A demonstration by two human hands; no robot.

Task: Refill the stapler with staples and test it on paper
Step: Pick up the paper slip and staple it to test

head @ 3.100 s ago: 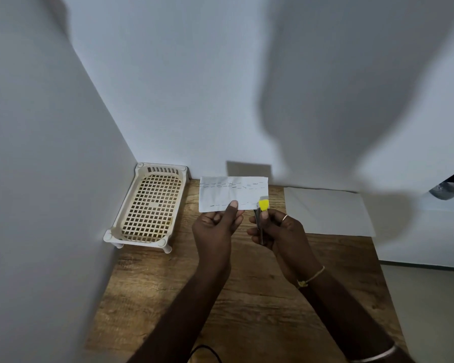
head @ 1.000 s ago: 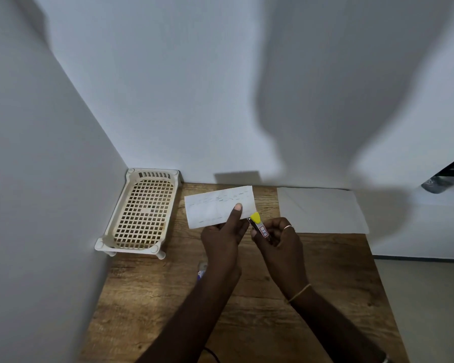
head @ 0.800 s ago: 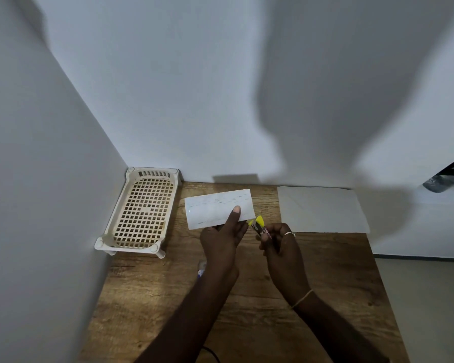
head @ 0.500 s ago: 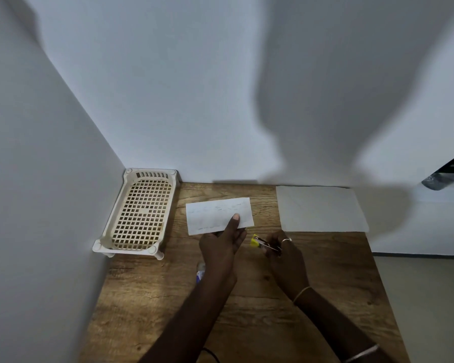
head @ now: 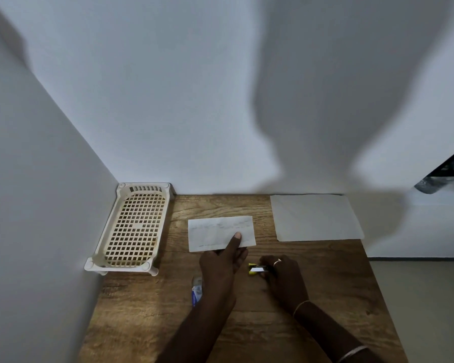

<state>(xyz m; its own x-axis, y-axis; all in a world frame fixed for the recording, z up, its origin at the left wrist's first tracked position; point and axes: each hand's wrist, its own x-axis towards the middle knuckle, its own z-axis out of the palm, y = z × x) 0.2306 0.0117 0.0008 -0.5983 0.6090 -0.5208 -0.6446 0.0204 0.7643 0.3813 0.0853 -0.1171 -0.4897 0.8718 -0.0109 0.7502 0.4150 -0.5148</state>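
My left grip (head: 222, 265) pins the stapled paper (head: 220, 233) flat on the surface (head: 325, 284), thumb on top. Just right, my right grip (head: 282, 273) clasps the stapler (head: 256, 269), low for setting down.

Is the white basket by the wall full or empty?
Empty. The basket sits in the corner of the table, and only its bare grid of holes shows, with nothing lying inside.

Bare wood open behind both wrists, toward the table (head: 325, 297) near edge. Ahead of left hand (head: 220, 265) fingertips: paper slip (head: 215, 231), then wall. Basket (head: 134, 229) blocks far left; staple box (head: 196, 290) beside left wrist; white sheet (head: 315, 218) beyond right hand (head: 283, 276) fingers.
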